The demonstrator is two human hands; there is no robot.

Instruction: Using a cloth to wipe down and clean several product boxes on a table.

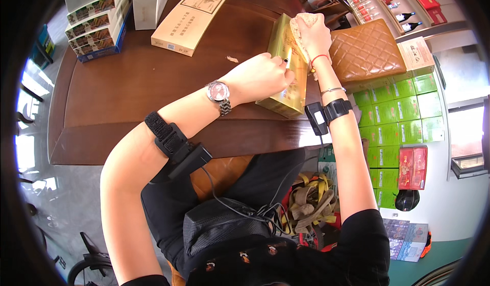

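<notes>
A shiny gold box [281, 98] with printed characters lies slantwise near the table's right end. My left hand [264, 73], a steel watch on its wrist, reaches across the box with its fingers curled over the top face. A small dark spot shows by those fingers; whether they hold anything is hidden. My right hand [316, 33] grips a crumpled peach-coloured cloth [299, 37] against the far right side of the box. Part of the box is covered by my hands and the cloth.
On the dark wooden table [122, 91] are a tan box [191, 22], a white box [153, 2] and stacked printed cartons [93, 25]. A quilted brown leather cushion [367, 50] adjoins my right hand. Green cartons [386, 129] stand stacked at right. Cables [264, 209] cross my lap.
</notes>
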